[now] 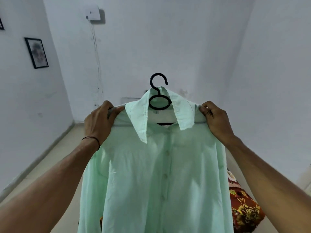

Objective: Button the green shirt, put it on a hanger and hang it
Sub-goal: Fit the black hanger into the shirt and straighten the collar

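Two hands up, head view only. I see left hand (99, 121) pinching one shoulder of green shirt (151, 182) and right hand (215, 120) gripping the other. Shirt held in air before white wall (185, 47), already on hanger (155, 89). Risk: uneven pull slides shoulder off hanger arm; hook unsupported, may tip. Long axis vertical, collar up, front facing me, hook tip toward my right.

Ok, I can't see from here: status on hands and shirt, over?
Left hand pinches one shoulder, right hand the other. Green shirt on black hanger, placket buttoned, held up, not hung. Nothing seen in the way.
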